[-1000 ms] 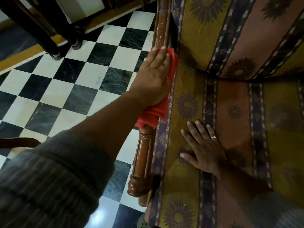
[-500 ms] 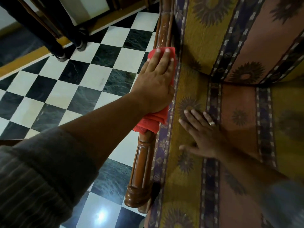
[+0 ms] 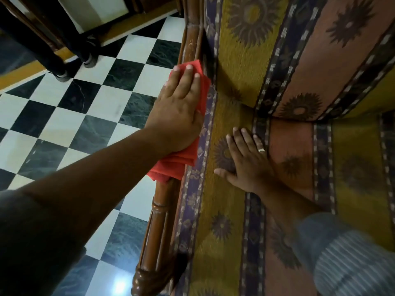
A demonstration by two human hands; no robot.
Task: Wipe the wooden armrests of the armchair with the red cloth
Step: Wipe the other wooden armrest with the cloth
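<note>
The armchair's left wooden armrest (image 3: 159, 227) is a carved, reddish-brown rail running from the bottom centre up to the top of the view. My left hand (image 3: 179, 110) lies flat on the red cloth (image 3: 177, 165), pressing it onto the middle of that armrest; the cloth's folded end sticks out below my wrist and a corner shows beyond my fingertips. My right hand (image 3: 249, 161), wearing a ring, rests palm down with fingers spread on the patterned seat cushion (image 3: 352, 167). The other armrest is out of view.
A black-and-white chequered floor (image 3: 70, 116) lies left of the armrest. Dark furniture legs (image 3: 53, 63) stand at the top left near a yellow floor strip. The striped backrest cushion (image 3: 299, 50) rises at the top right.
My left hand has slid the red cloth farther up the armrest toward the backrest. My right hand has shifted forward on the seat cushion.
</note>
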